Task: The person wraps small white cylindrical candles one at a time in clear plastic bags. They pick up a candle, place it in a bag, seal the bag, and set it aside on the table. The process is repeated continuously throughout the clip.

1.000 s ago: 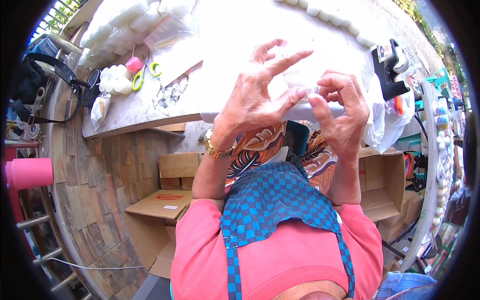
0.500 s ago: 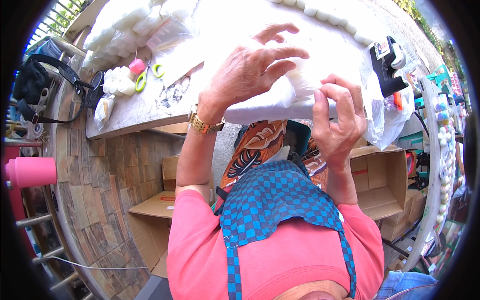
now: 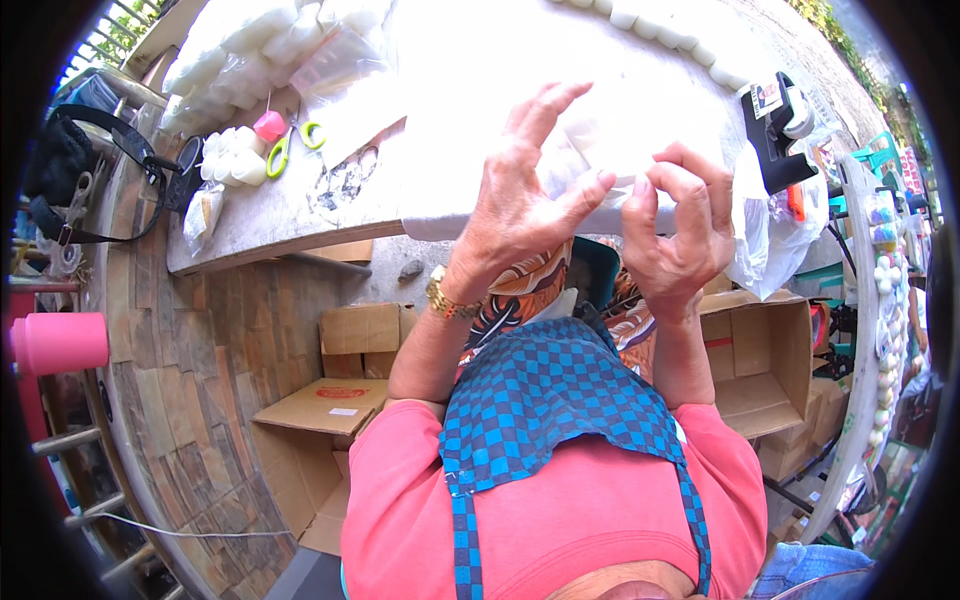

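Note:
My right hand [image 3: 680,225] is closed in a pinch, thumb against forefinger, at the edge of a thin whitish plastic bag [image 3: 572,160]. My left hand [image 3: 522,190], with a gold watch [image 3: 450,298] at its wrist, is spread beside the bag. Its fingers point away from me and its thumb reaches toward my right fingertips. Both hands are over the near edge of a white-covered table [image 3: 440,222]. Glare washes out much of the bag and tabletop, so the bag's outline and contents cannot be made out.
Bagged white rounded pieces [image 3: 240,60] are heaped at the far left, near green-handled scissors [image 3: 279,157] and a pink ball-shaped item [image 3: 269,126]. A black tape dispenser [image 3: 770,140] stands at the right beside a white plastic bag [image 3: 748,225]. Cardboard boxes [image 3: 350,400] sit below.
My left hand has come down and nearer to me, its thumb now close to my right fingertips. My right hand keeps its pinch in nearly the same place.

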The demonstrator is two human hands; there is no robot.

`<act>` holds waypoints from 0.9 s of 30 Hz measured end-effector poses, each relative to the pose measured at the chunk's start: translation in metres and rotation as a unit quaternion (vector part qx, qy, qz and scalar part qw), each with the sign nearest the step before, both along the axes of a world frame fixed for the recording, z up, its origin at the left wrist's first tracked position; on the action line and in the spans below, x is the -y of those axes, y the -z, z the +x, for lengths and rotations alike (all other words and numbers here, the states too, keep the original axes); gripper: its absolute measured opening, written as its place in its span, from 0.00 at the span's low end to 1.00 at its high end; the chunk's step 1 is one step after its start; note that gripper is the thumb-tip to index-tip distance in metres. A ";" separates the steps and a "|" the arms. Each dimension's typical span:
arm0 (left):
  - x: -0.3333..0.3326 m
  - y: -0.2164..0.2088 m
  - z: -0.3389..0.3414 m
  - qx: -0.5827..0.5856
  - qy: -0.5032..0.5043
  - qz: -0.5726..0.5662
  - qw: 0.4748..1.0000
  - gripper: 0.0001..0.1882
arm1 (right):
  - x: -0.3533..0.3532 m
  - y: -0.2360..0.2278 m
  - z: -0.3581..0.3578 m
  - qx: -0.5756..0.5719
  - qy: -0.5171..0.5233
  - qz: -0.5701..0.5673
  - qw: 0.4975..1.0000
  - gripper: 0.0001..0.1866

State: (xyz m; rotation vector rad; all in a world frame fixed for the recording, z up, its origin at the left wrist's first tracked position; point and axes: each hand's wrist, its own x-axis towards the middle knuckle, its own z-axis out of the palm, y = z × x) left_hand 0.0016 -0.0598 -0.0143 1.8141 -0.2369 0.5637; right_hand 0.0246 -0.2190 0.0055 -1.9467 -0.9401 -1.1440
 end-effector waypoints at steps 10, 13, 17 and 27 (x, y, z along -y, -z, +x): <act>0.020 -0.002 0.004 0.045 -0.055 -0.019 0.997 0.31 | 0.006 -0.005 -0.006 -0.211 -0.038 0.062 0.975 0.03; 0.022 -0.001 0.004 -0.002 -0.053 -0.022 0.998 0.32 | 0.001 0.000 -0.002 -0.081 -0.018 0.031 0.996 0.05; 0.025 0.005 0.008 0.066 -0.110 0.031 0.991 0.24 | -0.002 0.009 0.003 0.018 -0.009 0.002 1.000 0.08; 0.017 0.005 0.014 0.079 -0.084 0.048 0.992 0.14 | 0.022 -0.006 0.022 -0.093 -0.135 -0.054 0.985 0.18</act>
